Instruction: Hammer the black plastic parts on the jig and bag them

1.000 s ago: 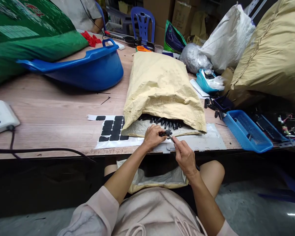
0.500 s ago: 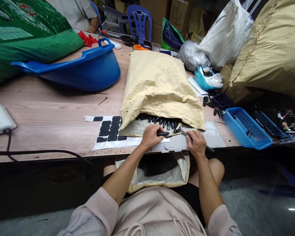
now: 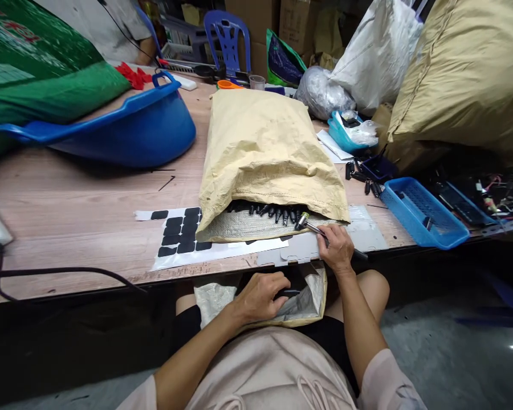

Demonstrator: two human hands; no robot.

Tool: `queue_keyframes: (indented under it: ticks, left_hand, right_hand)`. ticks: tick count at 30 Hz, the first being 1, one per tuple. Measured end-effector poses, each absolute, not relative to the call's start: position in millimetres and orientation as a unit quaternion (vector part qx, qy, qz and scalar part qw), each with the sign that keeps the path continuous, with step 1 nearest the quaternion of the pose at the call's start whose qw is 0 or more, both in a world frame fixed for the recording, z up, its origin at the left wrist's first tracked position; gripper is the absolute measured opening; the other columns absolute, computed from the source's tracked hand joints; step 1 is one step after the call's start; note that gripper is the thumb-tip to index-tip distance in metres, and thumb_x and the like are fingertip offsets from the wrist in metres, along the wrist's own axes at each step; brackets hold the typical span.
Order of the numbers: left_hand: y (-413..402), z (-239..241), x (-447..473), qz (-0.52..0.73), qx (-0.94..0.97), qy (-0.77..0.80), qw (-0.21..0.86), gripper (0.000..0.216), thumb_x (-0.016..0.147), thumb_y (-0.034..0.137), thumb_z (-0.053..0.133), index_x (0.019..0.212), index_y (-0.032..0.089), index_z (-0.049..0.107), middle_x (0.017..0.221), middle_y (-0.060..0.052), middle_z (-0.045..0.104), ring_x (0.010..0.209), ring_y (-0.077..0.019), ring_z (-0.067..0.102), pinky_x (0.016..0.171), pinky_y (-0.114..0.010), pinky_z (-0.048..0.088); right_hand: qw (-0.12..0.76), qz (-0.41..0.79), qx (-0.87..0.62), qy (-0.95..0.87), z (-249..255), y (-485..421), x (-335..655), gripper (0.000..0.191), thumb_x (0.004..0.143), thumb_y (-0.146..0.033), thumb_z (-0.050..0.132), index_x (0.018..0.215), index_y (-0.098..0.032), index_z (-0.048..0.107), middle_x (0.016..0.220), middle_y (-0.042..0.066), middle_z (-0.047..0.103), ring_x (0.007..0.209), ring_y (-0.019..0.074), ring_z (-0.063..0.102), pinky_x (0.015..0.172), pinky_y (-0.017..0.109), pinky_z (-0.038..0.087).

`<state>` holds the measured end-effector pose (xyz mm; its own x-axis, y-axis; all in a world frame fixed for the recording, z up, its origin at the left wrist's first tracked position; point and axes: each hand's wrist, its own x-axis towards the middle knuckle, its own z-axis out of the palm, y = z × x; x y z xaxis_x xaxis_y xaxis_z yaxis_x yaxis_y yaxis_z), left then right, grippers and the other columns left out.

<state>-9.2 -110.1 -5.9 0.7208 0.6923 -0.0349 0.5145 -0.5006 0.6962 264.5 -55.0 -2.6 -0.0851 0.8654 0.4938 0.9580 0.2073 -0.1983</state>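
My left hand (image 3: 263,296) is over the open mouth of a lined sack (image 3: 320,304) on my lap. Its fingers curl around a slim black cylindrical part (image 3: 288,292), whose end sticks out past the fingertips. My right hand (image 3: 337,247) rests at the table edge, closed around a small hammer (image 3: 312,226). The hammer's metal head lies on the lip of a yellow sack (image 3: 269,136) on the table. Several black cylindrical parts (image 3: 285,216) poke out of that sack's opening.
A sheet of black stickers (image 3: 180,230) lies left of the yellow sack. A blue basin (image 3: 132,131) stands beyond it on the left. At the right are a blue basket (image 3: 423,213), loose black parts and a bulky tan sack (image 3: 465,80). Another person's arm (image 3: 146,51) shows at the far side.
My left hand has moved down from the table edge to the lap sack with the black part. My right hand keeps the hammer in about the same place. The view has shifted slightly.
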Motion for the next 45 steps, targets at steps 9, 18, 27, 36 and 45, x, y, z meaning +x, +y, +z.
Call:
queue_keyframes:
  ticks: [9,18,27,36,45]
  left_hand:
    - [-114,-18,-15,0.061,0.804,0.454,0.379,0.032,0.086,0.029,0.072,0.118,0.026,0.074,0.108,-0.007,0.078,0.095,-0.0252,0.074,0.082,-0.034,0.055]
    - [18,36,-25,0.276,0.683,0.664,0.127,0.026,0.094,0.030,0.053,0.103,0.018,0.075,0.108,-0.013,0.072,0.093,-0.0252,0.069,0.083,-0.036,0.053]
    - [34,44,-25,0.139,0.637,0.750,0.110,0.026,0.088,0.037,0.062,0.094,0.018,0.077,0.109,-0.017,0.074,0.099,-0.0364,0.070,0.078,-0.042,0.053]
    - [-18,30,-32,0.222,0.751,0.597,0.175,0.010,0.085,0.032,0.068,0.091,0.025,0.073,0.094,-0.004,0.071,0.093,-0.0235,0.065,0.081,-0.033,0.050]
    - [6,9,-6,0.266,0.766,0.538,0.231,0.013,0.081,0.030,0.075,0.092,0.025,0.075,0.090,-0.002,0.072,0.093,-0.0229,0.062,0.089,-0.037,0.048]
  right_hand:
    - [0.268,-0.070,-0.609,-0.743,-6,-53,269,0.023,0.104,-0.029,0.052,0.110,-0.023,0.074,0.106,0.007,0.071,0.095,0.0241,0.056,0.087,0.035,0.043]
    - [0.259,-0.084,-0.608,-0.746,-8,-51,269,0.023,0.104,-0.030,0.051,0.110,-0.024,0.073,0.105,0.006,0.071,0.094,0.0240,0.056,0.085,0.036,0.043]
    - [0.256,-0.083,-0.611,-0.745,-6,-51,268,0.021,0.104,-0.030,0.052,0.110,-0.024,0.072,0.105,0.005,0.071,0.095,0.0238,0.055,0.085,0.035,0.042]
    - [0.251,-0.074,-0.616,-0.743,-8,-50,268,0.022,0.104,-0.029,0.052,0.111,-0.024,0.072,0.105,0.006,0.069,0.096,0.0241,0.055,0.086,0.035,0.043]
    - [0.278,-0.067,-0.608,-0.740,-3,-53,269,0.021,0.104,-0.029,0.052,0.108,-0.023,0.072,0.103,0.007,0.071,0.095,0.0237,0.058,0.087,0.035,0.046]
